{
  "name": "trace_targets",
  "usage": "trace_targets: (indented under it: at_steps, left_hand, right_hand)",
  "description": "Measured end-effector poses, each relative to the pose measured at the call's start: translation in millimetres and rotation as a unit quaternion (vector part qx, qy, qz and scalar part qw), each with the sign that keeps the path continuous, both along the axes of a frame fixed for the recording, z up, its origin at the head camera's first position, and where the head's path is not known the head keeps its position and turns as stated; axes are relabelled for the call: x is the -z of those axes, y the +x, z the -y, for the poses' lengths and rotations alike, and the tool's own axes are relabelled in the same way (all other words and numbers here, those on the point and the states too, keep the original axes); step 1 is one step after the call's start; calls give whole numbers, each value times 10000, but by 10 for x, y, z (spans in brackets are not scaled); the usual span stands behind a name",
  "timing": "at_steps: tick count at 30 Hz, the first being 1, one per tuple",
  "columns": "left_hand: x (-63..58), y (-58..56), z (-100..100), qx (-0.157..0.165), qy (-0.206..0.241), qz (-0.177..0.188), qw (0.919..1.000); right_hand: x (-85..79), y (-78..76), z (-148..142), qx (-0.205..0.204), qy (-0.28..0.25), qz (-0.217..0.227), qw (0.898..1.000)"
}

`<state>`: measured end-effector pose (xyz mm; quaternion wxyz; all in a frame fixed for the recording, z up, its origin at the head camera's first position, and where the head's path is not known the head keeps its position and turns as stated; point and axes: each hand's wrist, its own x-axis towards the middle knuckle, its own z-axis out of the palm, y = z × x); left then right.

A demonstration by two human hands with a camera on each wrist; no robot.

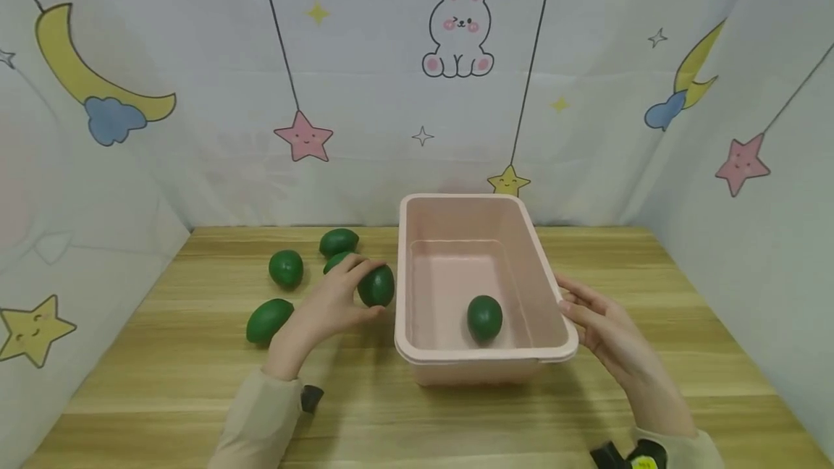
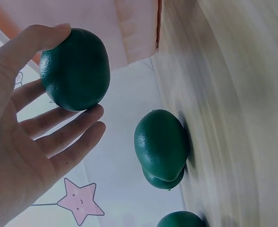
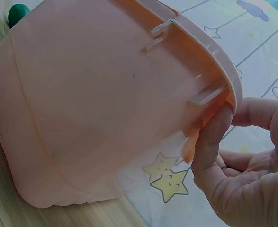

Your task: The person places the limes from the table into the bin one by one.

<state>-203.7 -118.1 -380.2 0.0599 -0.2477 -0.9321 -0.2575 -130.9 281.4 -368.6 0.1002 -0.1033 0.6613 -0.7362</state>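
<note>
My left hand point(image 1: 329, 302) holds a dark green lime point(image 2: 76, 71) between thumb and fingers, above the table just left of the pink plastic bin point(image 1: 402, 273). At the bin's right side, my right hand point(image 1: 612, 335) pinches the rim, as the right wrist view shows closely. One lime point(image 1: 485, 318) lies inside the bin on its floor, toward the near end. Left of the bin are more limes: one at the back point(image 1: 339, 242), one partly hidden behind my left hand point(image 1: 337, 260), one farther left point(image 1: 286, 269) and one beside my left wrist point(image 1: 269, 320).
The wooden table point(image 1: 456, 425) runs back to a white cloth backdrop point(image 1: 365, 71) printed with stars, moons and a rabbit. Cloth sides rise along the table's left and right edges. A dark strap with a yellow label point(image 1: 643, 462) sits at my right wrist.
</note>
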Motion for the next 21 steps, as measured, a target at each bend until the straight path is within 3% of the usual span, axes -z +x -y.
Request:
trace_targets:
  at_steps: [14,21]
  left_hand:
    - [-158,-84,-26,-6,-238,-458,9987]
    - [-269,-100,-5,-149,-296,-398,9987]
  right_hand:
    - [-21,-1,7,80,69,-25,9999]
    - [-19,5,7,108,72,6,9999]
